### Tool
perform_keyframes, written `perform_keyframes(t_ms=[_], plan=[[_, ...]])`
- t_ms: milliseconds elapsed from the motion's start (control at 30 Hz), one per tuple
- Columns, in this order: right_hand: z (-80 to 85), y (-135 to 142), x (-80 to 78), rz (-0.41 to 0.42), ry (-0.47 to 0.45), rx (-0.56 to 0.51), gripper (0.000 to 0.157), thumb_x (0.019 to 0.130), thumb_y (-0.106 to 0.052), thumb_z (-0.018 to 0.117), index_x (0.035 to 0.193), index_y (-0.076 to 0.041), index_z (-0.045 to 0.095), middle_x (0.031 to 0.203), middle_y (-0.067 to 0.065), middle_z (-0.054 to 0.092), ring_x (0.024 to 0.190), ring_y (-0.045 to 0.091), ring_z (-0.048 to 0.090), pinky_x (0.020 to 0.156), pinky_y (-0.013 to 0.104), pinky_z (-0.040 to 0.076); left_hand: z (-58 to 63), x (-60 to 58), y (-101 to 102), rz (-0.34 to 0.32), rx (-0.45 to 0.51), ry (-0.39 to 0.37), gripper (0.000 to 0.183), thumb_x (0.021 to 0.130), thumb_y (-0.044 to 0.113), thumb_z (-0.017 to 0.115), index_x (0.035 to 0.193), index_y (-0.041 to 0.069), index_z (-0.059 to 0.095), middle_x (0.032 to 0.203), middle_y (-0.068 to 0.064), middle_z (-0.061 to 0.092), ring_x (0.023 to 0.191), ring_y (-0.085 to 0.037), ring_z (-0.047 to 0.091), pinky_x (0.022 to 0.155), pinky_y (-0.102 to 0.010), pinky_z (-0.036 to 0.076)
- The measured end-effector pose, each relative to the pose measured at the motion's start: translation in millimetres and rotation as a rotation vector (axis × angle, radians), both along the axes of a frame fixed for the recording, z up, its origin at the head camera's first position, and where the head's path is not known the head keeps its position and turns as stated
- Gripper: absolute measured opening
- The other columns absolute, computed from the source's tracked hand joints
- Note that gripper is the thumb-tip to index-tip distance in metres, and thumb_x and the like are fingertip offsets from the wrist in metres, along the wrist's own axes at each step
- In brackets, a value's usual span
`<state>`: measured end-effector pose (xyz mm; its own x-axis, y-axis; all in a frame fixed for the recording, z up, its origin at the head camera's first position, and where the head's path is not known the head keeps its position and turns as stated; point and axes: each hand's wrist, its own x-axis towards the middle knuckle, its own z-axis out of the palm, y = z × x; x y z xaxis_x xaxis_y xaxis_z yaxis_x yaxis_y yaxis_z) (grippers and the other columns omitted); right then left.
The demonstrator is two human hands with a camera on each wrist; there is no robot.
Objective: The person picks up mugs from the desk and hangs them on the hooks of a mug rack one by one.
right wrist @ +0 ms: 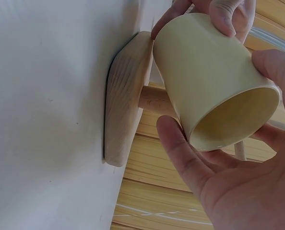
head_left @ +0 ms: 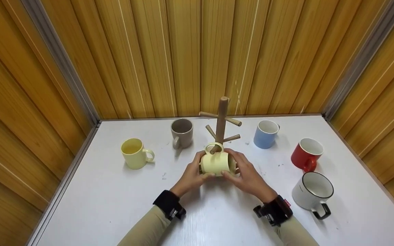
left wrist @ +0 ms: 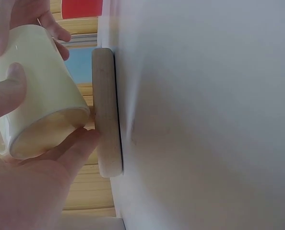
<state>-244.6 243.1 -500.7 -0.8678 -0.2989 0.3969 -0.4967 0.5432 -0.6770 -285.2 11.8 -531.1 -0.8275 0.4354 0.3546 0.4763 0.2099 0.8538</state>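
Both hands hold a pale yellow mug (head_left: 214, 163) lying on its side, with its handle upward, in front of a wooden mug tree (head_left: 221, 123). My left hand (head_left: 193, 175) grips the base end, thumb on the near side. Around the rim end, my right hand (head_left: 250, 176) has its thumb on the mug's wall and its fingers behind. In the head view, the tip of a low peg (head_left: 214, 149) shows inside the handle's loop. The right wrist view looks into the mug's mouth (right wrist: 238, 120). The tree's wooden base (left wrist: 106, 115) stands on the table behind the mug.
A yellow mug (head_left: 133, 159) and a taupe mug (head_left: 185, 136) stand to the left. On the right are a blue mug (head_left: 264, 137), a red mug (head_left: 301, 157) and a white mug (head_left: 304, 196) with a black handle. Wood-look walls (head_left: 183, 51) enclose the white table (head_left: 115, 205).
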Motion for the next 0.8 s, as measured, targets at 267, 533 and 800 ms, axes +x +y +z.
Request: perform_keyframes(t_ms=[267,533,800], plan=[[-1.0,-0.2,-0.5,0.000,0.004,-0.010,0.073,0.093,-0.026,0.079,0.155,-0.015,0.042,0.145,0.020,0.049,0.096,0.037,0.066,0.073,0.051,0.061,-0.2,-1.6,-2.8,-0.027,0.002,-0.009,0.078,0.085,0.012,0.084,0.148,0.006,0.040,0.142,-0.013,0.059,0.124,-0.023,0.059,0.108,-0.039,0.046],[-5.2,-2.0,-0.3,-0.003,-0.016,-0.002,0.075,0.094,-0.031,0.077,0.157,-0.018,0.039,0.147,0.020,0.049,0.095,0.037,0.066,0.075,0.050,0.061,-0.4,-3.4,-8.4,-0.045,0.038,-0.042,0.081,0.085,0.007,0.084,0.152,0.004,0.038,0.146,-0.018,0.054,0.129,-0.029,0.057,0.107,-0.040,0.049],[-6.5,-2.1,2.6,-0.009,-0.028,0.013,0.078,0.093,-0.030,0.078,0.159,-0.019,0.037,0.145,0.020,0.050,0.103,0.037,0.064,0.077,0.052,0.060,1.7,-3.0,-12.8,-0.046,0.027,-0.061,0.085,0.086,0.007,0.083,0.156,0.008,0.036,0.151,-0.016,0.050,0.132,-0.027,0.056,0.105,-0.033,0.050]])
